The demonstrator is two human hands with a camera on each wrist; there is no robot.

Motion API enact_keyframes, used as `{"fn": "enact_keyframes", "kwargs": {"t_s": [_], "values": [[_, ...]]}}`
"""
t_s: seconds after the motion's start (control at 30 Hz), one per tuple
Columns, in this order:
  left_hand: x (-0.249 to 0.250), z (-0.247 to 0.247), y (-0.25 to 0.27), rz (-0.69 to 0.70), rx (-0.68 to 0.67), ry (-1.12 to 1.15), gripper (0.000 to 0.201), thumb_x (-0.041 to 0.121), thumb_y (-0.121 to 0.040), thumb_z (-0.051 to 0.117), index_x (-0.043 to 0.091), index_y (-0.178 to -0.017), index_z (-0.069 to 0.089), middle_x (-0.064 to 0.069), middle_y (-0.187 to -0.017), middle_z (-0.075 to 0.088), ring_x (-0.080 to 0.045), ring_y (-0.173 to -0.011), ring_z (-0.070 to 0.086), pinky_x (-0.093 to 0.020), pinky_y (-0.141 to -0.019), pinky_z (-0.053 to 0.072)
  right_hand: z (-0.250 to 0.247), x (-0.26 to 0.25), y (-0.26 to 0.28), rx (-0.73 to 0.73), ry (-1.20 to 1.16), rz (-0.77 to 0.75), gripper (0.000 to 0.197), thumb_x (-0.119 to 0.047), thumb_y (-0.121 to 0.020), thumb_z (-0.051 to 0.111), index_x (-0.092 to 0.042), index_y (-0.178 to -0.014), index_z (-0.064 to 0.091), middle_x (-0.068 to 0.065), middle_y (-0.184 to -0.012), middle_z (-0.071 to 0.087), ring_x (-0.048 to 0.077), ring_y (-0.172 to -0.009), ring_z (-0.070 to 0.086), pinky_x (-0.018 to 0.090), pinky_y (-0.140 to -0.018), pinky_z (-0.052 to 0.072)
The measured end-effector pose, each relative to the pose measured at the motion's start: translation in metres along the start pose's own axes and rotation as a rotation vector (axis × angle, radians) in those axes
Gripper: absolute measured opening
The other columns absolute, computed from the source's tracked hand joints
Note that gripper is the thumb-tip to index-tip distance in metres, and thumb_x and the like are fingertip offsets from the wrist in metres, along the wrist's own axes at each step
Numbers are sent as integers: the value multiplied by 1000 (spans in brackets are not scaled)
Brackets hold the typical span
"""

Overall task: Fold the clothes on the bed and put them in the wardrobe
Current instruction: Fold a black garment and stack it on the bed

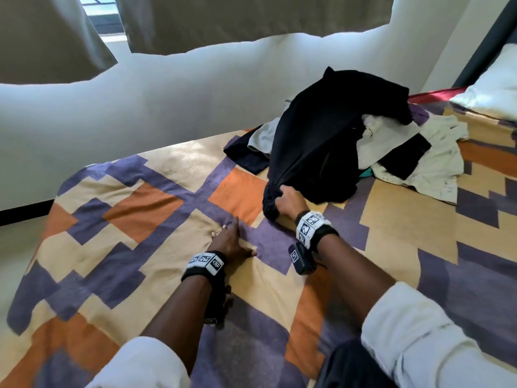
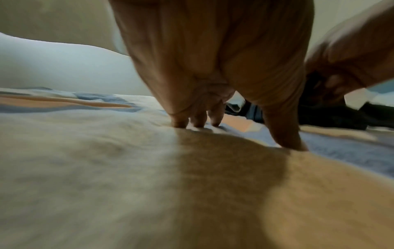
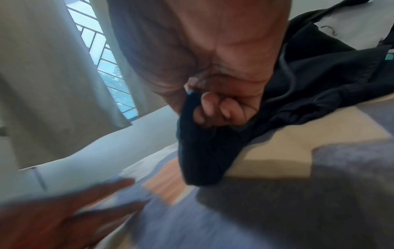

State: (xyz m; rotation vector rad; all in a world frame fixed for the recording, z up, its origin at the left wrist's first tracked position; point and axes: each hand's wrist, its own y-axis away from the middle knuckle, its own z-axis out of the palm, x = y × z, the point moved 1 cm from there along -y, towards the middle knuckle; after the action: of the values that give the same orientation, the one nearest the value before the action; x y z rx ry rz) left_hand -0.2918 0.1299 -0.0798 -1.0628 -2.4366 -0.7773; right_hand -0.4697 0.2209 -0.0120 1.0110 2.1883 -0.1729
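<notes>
A person's right hand (image 1: 288,201) grips a bunched end of a black garment (image 1: 330,135) right of centre in the head view, fingers (image 3: 215,107) curled round the cloth. The garment is stretched long, its axis running from the fist up and to the right, where its far end lies draped over a pile of clothes (image 1: 397,147) in the upper right of the frame. The cloth is plain, dark and matte, gathered into tight folds at the fist and widening toward the pile. The left hand (image 1: 232,239) lies just left of the fist, holding nothing, its straight fingertips (image 2: 181,121) and thumb pressing on the patterned bedspread (image 1: 134,219) of cream, orange and purple blocks. Two hands show, each wrist wearing a marked band. The pile holds several cream and dark pieces, too tangled to count. One white pillow (image 1: 492,91) sits at the right edge; curtains (image 1: 251,18) hang across the top.
</notes>
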Motion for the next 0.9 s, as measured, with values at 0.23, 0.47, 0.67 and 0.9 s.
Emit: {"fn": "enact_keyframes", "kwargs": {"t_s": [0.23, 0.47, 0.67, 0.9], "values": [[-29, -12, 114, 291, 234, 251, 127, 18, -62, 91, 28, -154, 5, -6, -163, 11, -18, -151, 10, -22, -116, 20, 70, -61, 135, -487, 170, -375, 27, 1, -78, 54, -13, -58, 43, 3, -59, 48, 22, -61, 48, 30, -56, 33], [-77, -29, 229, 211, 438, 199, 19, 23, -68, 61, 29, -86, 57, 0, -78, 67, -22, -75, 63, -35, -65, 47, 93, -95, 221, -802, -79, -531, 3, -27, -91, 65, -25, -92, 63, 1, -75, 63, 14, -65, 56, 26, -59, 42], [-158, -55, 302, -180, 946, 457, 23, 11, -56, 48, 17, -75, 60, -4, -74, 64, -25, -75, 60, -30, -69, 42, 70, -68, 198, -140, 152, -585, 53, -2, -74, 62, -11, -127, 60, 14, -114, 58, 28, -105, 54, 35, -93, 43], [-184, -52, 340, -420, 805, 374, 38, -3, -78, 50, 14, -106, 69, -7, -106, 70, -29, -102, 61, -28, -82, 39, 93, -30, 176, -299, 755, -326, 89, -47, -77, 73, -28, -150, 25, 6, -160, 12, 29, -147, 11, 48, -113, 20]]}}
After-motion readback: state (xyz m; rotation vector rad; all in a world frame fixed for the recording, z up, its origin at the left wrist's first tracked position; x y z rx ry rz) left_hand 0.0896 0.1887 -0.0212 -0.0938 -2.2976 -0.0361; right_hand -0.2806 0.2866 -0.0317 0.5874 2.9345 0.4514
